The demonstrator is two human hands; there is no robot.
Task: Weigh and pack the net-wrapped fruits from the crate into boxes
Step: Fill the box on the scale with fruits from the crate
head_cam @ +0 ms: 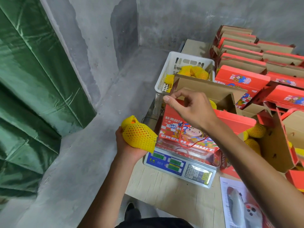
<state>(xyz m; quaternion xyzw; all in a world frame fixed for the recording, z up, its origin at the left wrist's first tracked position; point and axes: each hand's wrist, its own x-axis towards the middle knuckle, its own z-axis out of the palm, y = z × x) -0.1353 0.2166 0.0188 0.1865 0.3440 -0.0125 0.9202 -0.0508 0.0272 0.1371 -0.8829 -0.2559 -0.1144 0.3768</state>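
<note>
In the head view, a net-wrapped fruit [139, 134] is cupped in the left hand [130, 145], held just left of the scale [180, 165] on the table [172, 190]. An open red box [185, 129] is seen standing on the scale. Its upright cardboard flap [210, 89] is pinched at the edge by the right hand [191, 107]. More wrapped fruits are seen in the white crate [166, 74] behind the box, and others in an open box [276, 142] to the right.

Net-wrapped fruit [139, 135] in left hand [127, 145]
</note>
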